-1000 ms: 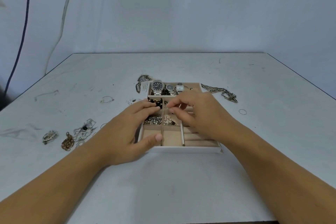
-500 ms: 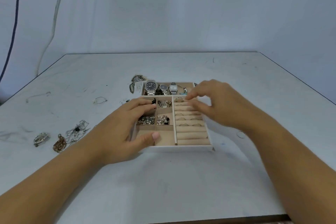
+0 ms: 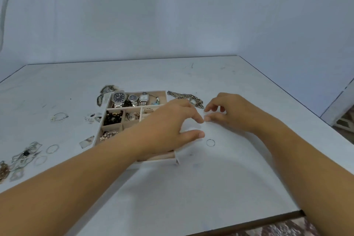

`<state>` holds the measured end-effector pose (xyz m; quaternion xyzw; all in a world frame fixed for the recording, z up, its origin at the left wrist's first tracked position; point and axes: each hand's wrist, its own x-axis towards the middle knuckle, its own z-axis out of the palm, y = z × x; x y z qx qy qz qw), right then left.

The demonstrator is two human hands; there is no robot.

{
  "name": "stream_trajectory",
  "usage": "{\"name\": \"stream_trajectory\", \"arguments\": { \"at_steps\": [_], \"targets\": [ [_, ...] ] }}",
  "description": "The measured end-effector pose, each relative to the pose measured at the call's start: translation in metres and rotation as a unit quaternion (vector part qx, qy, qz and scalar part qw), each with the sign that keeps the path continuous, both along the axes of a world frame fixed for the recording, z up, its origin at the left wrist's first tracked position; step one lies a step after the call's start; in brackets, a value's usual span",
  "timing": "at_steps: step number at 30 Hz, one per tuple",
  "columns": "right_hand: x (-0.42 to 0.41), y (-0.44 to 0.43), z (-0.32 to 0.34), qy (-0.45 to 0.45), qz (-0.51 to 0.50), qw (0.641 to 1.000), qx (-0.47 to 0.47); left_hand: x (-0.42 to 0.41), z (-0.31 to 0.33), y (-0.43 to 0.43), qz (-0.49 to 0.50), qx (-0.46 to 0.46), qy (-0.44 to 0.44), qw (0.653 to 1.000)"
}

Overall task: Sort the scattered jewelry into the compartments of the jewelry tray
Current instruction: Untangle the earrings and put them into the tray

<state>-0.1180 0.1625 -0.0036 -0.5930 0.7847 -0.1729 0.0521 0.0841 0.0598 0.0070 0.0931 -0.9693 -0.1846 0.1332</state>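
Jewelry tray (image 3: 115, 108): three watches (image 3: 132, 98) at back, dial writing too small for us. Left hand (image 3: 168, 126) grip spread above it; right hand (image 3: 228, 114) grip, we cannot tell.

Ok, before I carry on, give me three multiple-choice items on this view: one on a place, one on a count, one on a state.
1. Where does the thin wire ring nearest the left hand lie?
A. In a tray slot
B. On the table, right of the jewelry tray
C. On a finger

2. How many wristwatches lie in the tray's far compartment?
A. One
B. Three
C. Five

3. How is the left hand?
A. Clenched in a fist
B. Gripping a watch
C. Fingers stretched out, reaching across the tray

Answers:
1 B: the ring lies on bare tabletop off the tray's right side.
2 B: three dials sit side by side.
3 C: the fingers and thumb extend over the tray's right part.
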Motion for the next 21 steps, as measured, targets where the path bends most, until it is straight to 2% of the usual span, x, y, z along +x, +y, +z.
{"name": "stream_trajectory", "arguments": {
  "at_steps": [11, 15, 21],
  "targets": [
    [-0.008, -0.010, -0.005, -0.072, 0.006, 0.997, 0.025, -0.035, -0.002, 0.013, 0.026, -0.012, -0.078, 0.997],
    [-0.008, -0.010, -0.005, -0.083, 0.012, 0.996, 0.041, -0.040, -0.003, 0.015, 0.019, 0.013, -0.093, 0.995],
    [-0.004, -0.001, -0.007, -0.125, 0.013, 0.992, -0.021, -0.041, -0.005, 0.015, -0.016, 0.019, -0.123, 0.992]
  ]
}}
